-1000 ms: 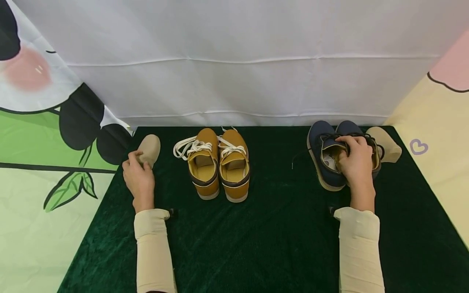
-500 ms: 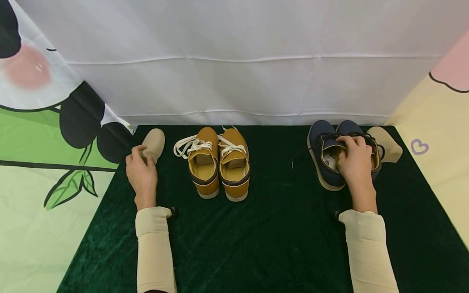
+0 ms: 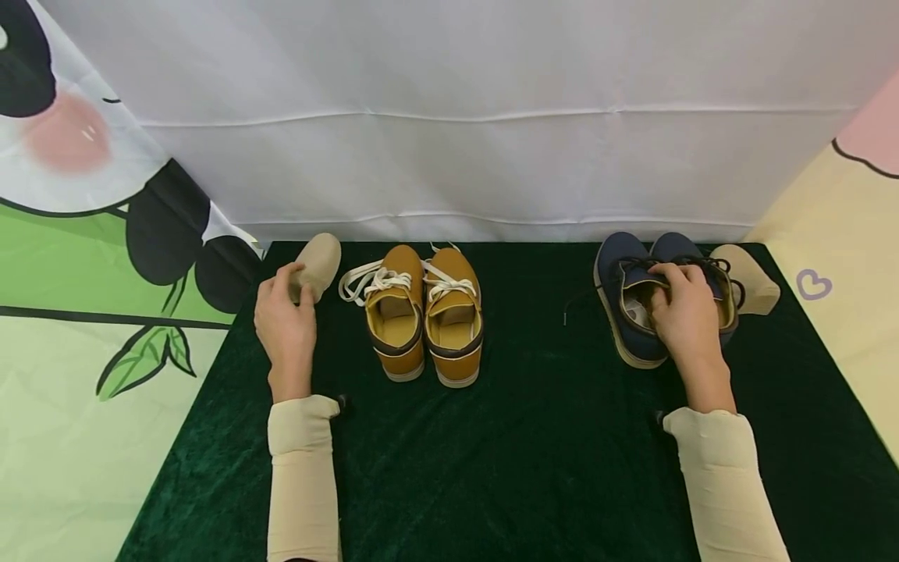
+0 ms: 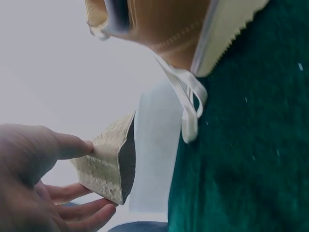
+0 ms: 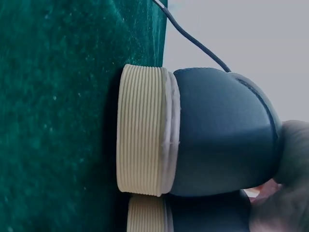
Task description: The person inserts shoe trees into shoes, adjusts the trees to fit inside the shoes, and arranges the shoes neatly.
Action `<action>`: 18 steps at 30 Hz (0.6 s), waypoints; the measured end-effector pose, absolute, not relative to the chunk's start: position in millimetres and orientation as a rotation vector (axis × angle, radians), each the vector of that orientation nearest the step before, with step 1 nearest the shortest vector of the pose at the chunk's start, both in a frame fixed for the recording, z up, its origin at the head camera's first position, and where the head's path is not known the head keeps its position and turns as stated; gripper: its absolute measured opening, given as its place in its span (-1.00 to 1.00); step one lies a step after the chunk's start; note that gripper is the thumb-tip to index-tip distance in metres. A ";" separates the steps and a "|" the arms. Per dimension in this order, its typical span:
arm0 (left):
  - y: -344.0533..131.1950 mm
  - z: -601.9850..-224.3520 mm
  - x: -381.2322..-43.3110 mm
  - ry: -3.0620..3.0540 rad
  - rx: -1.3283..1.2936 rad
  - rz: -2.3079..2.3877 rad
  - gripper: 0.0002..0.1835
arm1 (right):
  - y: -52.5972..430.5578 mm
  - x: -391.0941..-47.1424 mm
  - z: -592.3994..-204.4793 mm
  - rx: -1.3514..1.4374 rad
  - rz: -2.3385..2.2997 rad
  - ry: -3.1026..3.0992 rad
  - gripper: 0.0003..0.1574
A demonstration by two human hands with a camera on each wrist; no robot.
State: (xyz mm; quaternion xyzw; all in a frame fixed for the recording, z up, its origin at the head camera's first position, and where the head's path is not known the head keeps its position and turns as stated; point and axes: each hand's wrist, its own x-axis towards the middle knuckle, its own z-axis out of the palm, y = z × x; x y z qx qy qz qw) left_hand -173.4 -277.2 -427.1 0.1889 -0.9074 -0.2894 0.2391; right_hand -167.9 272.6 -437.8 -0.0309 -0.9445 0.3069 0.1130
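Note:
My left hand [image 3: 284, 324] pinches a beige moulded shoe insert [image 3: 320, 261] by its near end, at the far left of the table. In the left wrist view the insert [image 4: 101, 171] looks rough and papery, with the thumb above it and fingers below. On the right, my right hand [image 3: 687, 316] grips a pair of navy shoes [image 3: 618, 254] where they meet, thumb inside the left shoe's opening and fingers over toward the right one. The right wrist view shows a navy heel [image 5: 217, 130] on a ribbed cream sole; the fingertips are hidden there.
A pair of tan shoes [image 3: 396, 363] with loose white laces stands just right of the left hand. Another beige insert [image 3: 753, 285] lies beside the navy shoes. A white cloth [image 3: 492, 172] hangs behind the green-covered table [image 3: 534, 453].
My left hand has moved right and farther away, carrying the insert toward the tan shoes. My right hand keeps its grip on the navy shoes, its forearm swung slightly right.

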 end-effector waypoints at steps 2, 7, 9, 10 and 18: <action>-271.1 -423.5 -173.7 -2.485 0.498 -0.791 -0.60 | 272.7 -167.8 -438.2 -0.094 0.897 -2.753 -0.56; -260.0 -415.1 -172.1 -2.455 0.441 -0.811 -0.54 | 273.6 -167.8 -438.8 -0.080 0.887 -2.720 -0.58; -256.6 -412.1 -170.7 -2.438 0.419 -0.828 -0.51 | 274.4 -167.7 -438.4 -0.073 0.873 -2.712 -0.59; -254.8 -410.4 -169.9 -2.432 0.410 -0.834 -0.50 | 274.8 -167.7 -438.0 -0.071 0.863 -2.712 -0.60; -236.8 -399.5 -166.9 -2.411 0.382 -0.892 -0.44 | 276.6 -167.7 -434.7 -0.070 0.833 -2.696 -0.60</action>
